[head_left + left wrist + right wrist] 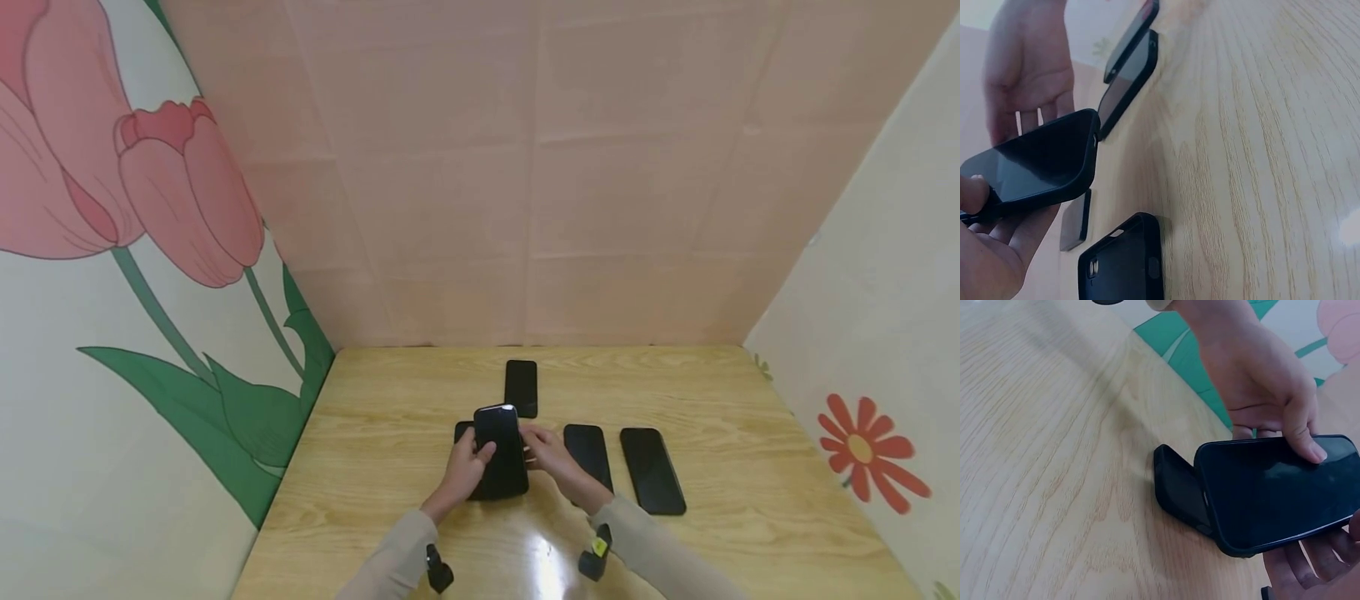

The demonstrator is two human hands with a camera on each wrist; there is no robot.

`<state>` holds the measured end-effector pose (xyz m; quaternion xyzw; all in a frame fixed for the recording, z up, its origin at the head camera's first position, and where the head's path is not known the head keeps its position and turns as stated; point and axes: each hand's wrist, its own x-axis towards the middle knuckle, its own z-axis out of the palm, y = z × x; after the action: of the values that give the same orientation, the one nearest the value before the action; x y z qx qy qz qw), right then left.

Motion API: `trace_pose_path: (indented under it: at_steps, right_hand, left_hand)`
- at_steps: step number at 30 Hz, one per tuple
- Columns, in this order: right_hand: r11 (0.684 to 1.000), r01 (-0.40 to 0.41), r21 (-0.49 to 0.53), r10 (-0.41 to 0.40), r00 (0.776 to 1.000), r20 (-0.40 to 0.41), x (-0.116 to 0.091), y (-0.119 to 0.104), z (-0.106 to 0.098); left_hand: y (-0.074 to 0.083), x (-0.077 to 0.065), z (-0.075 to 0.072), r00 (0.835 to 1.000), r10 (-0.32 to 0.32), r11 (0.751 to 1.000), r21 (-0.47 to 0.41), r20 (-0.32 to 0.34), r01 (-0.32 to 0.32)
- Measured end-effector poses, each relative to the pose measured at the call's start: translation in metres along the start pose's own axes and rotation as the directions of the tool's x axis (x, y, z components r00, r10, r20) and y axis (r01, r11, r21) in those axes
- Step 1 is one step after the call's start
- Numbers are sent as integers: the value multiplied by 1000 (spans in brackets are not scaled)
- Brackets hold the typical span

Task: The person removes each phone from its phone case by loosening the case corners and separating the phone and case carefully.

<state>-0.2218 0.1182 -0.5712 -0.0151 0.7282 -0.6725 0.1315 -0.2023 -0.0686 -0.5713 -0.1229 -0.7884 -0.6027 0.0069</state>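
Gripping the phone (501,467), the left hand (462,470) has its thumb over the screen and fingers underneath; the right hand (552,457) holds the opposite long edge, fingers behind it. The phone is raised above an open case (1124,270) on the table (360,467), hiding much of it from the head view. Beyond lies a far phone (521,388); rightward, a middle phone (588,447), partly covered by the right arm (648,537), and an end phone (652,472).
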Motion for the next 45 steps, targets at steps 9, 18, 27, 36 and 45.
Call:
trace_pose_path:
  at_steps: [9,18,27,36,45]
  right_hand:
    - [999,18,-30,-15,996,84,-15,-19,-4]
    - [999,37,-34,-33,992,121,-6,7,-11]
    - [999,31,30,-36,980,197,-7,21,-12]
    - [1000,18,-8,-19,999,-40,-6,21,0]
    - [982,25,-189,-77,958,-277,-5,18,9]
  left_hand:
    - [-11,8,2,998,5,1000,-17,-55,-5]
    - [-6,9,1,996,6,1000,-4,-83,-6]
    - [36,-1,-10,998,-19,997,-82,-56,14]
    - [37,1,-6,997,-63,981,-184,-46,53]
    - [35,1,-2,995,-102,958,-273,-22,92]
